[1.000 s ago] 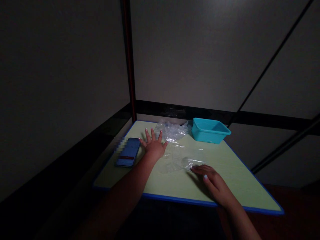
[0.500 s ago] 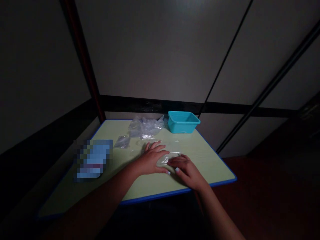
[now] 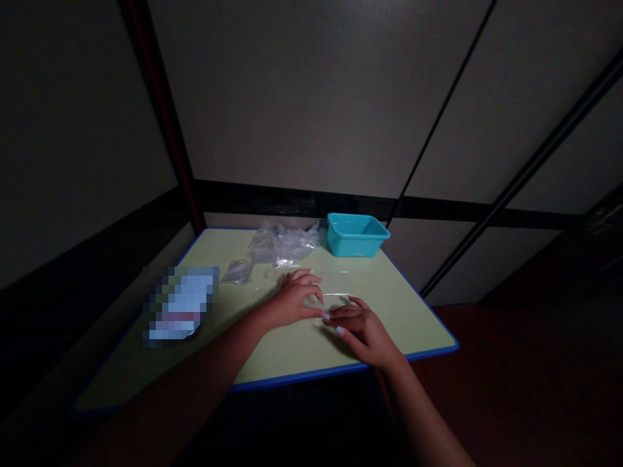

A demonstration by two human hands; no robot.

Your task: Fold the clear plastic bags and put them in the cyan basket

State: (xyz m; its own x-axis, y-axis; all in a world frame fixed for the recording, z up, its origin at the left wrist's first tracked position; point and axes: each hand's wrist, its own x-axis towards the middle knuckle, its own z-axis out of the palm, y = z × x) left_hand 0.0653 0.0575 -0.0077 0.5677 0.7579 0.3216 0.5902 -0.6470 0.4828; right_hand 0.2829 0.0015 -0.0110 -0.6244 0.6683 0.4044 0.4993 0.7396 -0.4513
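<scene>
A clear plastic bag (image 3: pixel 337 296) lies flat on the table, its shiny edge showing between and beyond my hands. My left hand (image 3: pixel 294 303) is over the bag's left part, fingers bent and thumb held apart from them. The left thumb tip meets the fingertips of my right hand (image 3: pixel 367 331). That right hand rests low over the near side of the bag, fingers stretched to the left and thumb apart. Both hands are open. Whatever lies beneath the fingers is hidden.
A heap of crumpled clear plastic bags (image 3: pixel 287 243) lies at the back, with a small folded plastic packet (image 3: pixel 237 271) in front of it. A turquoise bin (image 3: pixel 357 243) stands back right. At left is a blurred-out bluish item (image 3: pixel 187 301). The table (image 3: pixel 409 318) has a blue edge.
My left hand has curled its fingers and drawn slightly left, its thumb now against the right fingertips. The right hand has shifted slightly left. The shiny patch between them is less visible.
</scene>
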